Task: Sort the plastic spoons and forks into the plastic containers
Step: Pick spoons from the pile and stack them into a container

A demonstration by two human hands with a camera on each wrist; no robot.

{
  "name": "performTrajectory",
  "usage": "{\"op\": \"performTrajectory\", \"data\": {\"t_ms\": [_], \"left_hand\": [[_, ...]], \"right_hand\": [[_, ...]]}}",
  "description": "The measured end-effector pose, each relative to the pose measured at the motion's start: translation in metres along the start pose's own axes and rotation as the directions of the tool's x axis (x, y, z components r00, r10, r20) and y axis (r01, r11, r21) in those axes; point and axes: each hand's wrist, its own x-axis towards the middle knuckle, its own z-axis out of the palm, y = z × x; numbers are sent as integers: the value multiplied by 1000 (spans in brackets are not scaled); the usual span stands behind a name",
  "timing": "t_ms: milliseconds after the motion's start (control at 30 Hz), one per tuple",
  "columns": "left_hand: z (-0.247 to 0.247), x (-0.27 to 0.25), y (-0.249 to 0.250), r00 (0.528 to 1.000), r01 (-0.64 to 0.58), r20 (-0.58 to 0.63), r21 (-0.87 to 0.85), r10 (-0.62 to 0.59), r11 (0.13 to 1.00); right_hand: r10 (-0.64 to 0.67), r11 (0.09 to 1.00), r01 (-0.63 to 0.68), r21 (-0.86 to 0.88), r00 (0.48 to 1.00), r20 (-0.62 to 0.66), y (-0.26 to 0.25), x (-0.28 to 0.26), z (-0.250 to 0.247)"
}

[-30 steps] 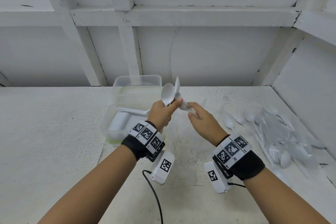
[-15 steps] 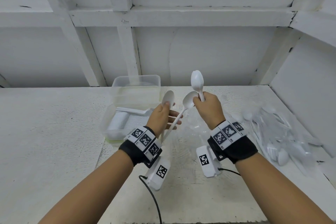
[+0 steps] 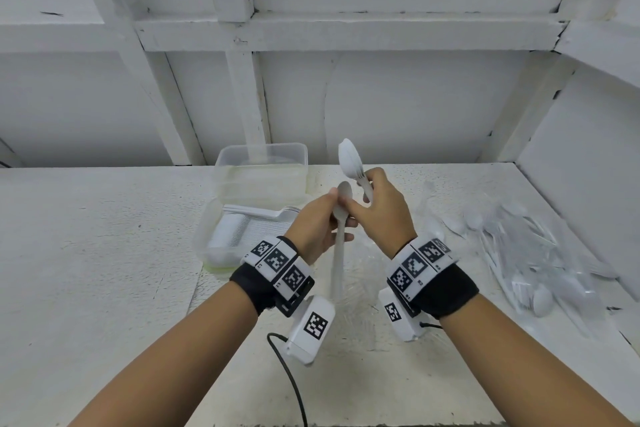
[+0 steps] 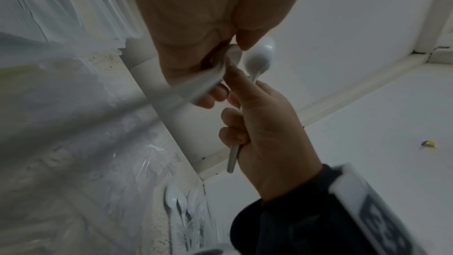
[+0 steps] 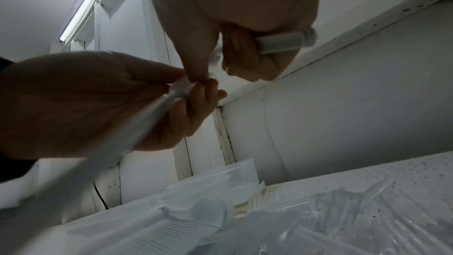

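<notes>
My left hand (image 3: pixel 333 215) grips a single white plastic spoon (image 3: pixel 341 218) just below its bowl, bowl up, handle slanting down toward my wrist. Right beside it, my right hand (image 3: pixel 363 199) holds a small stack of white spoons (image 3: pixel 349 160) upright, handles wrapped in the curled fingers (image 5: pixel 247 55). The right thumb reaches across and touches the single spoon's bowl. In the left wrist view the stack of spoons (image 4: pixel 260 56) rises from the right hand (image 4: pixel 264 123). A clear container (image 3: pixel 207 236) with white forks lies left of the hands. A deeper clear container (image 3: pixel 263 153) stands behind it.
A loose pile of spoons and forks (image 3: pixel 533 253) in crinkled clear wrap covers the right side of the white table (image 3: pixel 86 253), up against the right wall. Clear wrap also lies under my hands. A black cable (image 3: pixel 291 381) trails from my left wrist.
My hands have come together. The right hand with its spoons has dropped slightly and moved left, and its thumb now touches the spoon in my left hand.
</notes>
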Motion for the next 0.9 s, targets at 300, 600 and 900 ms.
{"op": "performTrajectory", "data": {"t_ms": [300, 600, 900], "left_hand": [[-7, 7, 4, 987, -149, -84, -193, 135, 970], [-3, 10, 3, 985, -132, -148, -303, 90, 944], [-6, 10, 1, 981, -145, -145, -111, 129, 983]], "right_hand": [[-11, 989, 3, 150, 999, 52, 2, -24, 12], [-143, 988, 144, -56, 990, 13, 12, -31, 24], [-397, 882, 365, -296, 916, -53, 11, -30, 17]]}}
